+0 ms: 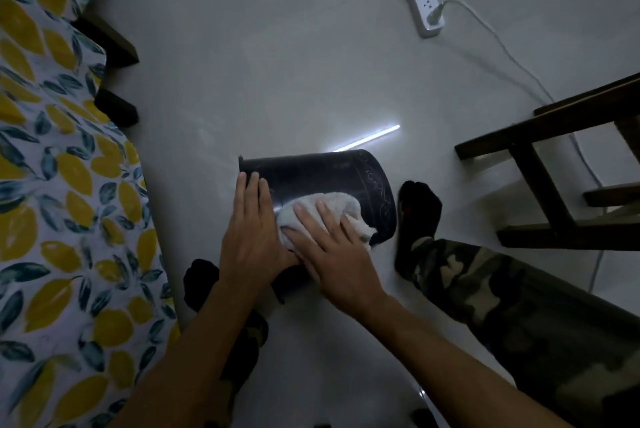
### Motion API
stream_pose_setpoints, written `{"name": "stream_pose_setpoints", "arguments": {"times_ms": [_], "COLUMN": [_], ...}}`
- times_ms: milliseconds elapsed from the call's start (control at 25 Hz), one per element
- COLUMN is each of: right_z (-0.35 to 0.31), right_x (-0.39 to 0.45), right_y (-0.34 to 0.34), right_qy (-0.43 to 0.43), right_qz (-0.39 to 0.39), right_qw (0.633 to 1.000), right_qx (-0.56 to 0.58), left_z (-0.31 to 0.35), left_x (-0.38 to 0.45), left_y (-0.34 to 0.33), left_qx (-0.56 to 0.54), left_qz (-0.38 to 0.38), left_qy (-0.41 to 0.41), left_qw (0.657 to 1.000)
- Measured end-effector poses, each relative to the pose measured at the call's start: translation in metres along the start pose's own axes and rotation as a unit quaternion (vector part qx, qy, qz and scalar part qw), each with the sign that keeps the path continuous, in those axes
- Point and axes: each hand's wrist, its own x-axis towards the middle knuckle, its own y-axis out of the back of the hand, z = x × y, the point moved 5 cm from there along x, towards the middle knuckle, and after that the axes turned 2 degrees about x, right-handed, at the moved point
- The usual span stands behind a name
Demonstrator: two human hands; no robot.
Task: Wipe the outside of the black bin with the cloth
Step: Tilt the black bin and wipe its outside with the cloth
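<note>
1. Lemon-print fabric [52, 185] fills the left edge.
2. Left hand [251, 237] lies flat on black bin [311, 174], fingers [254, 192] straight & close together, nr its left rim.
3. Bin lies on its side on the floor [277, 64], btwn the person's legs.
4. Right hand [334, 258] presses white cloth [332, 211] onto bin's side, fingers spread.
5. Power strip [420, 3] far right-top; wooden frame [554, 168] at right.

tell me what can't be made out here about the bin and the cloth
- Black bin: near side hidden by both hands, head view.
- Bin's opening: faces away from the camera.
- Cloth: partly under the right hand.
- Left hand: palm contact hidden.
</note>
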Motion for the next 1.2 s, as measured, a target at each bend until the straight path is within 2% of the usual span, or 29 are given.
{"name": "stream_pose_setpoints", "arguments": {"times_ms": [160, 240, 440, 560, 680, 760, 880, 1000, 1120, 1200], "right_z": [0.001, 0.002, 0.039, 0.074, 0.116, 0.128, 0.093, 0.025, 0.007, 0.024], "right_x": [0.052, 0.074, 0.113, 0.135, 0.128, 0.092, 0.013, -0.021, 0.026, 0.087], "right_y": [-0.002, -0.001, 0.014, 0.028, 0.046, 0.047, 0.018, -0.016, 0.003, 0.022], "right_qy": [-0.037, -0.051, -0.196, -0.242, -0.277, -0.292, -0.279, -0.211, -0.139, -0.154], "right_qz": [0.036, 0.04, 0.054, 0.052, 0.091, 0.116, 0.13, 0.105, 0.093, 0.065], "right_qw": [0.998, 0.997, 0.979, 0.968, 0.955, 0.944, 0.948, 0.968, 0.984, 0.985], "right_qx": [-0.035, -0.035, 0.029, 0.043, 0.057, 0.101, 0.078, 0.085, 0.059, 0.036], "left_z": [-0.005, -0.011, -0.018, -0.017, -0.015, -0.015, -0.014, -0.013, -0.012, -0.011], "left_x": [0.006, 0.016, 0.02, 0.025, 0.032, 0.036, 0.041, 0.039, 0.033, 0.028], "left_y": [-0.005, -0.002, -0.006, 0.002, 0.01, 0.01, 0.012, 0.012, 0.009, 0.003], "left_qx": [0.04, 0.016, -0.004, -0.008, -0.017, -0.032, -0.047, -0.058, -0.061, -0.064], "left_qz": [0.021, 0.038, -0.027, -0.037, -0.038, -0.038, -0.039, -0.032, -0.022, -0.012], "left_qy": [-0.031, -0.044, -0.011, 0.003, 0.019, 0.026, 0.019, 0.023, 0.016, 0.014], "left_qw": [0.999, 0.998, 1.0, 0.999, 0.999, 0.998, 0.998, 0.998, 0.998, 0.998]}}
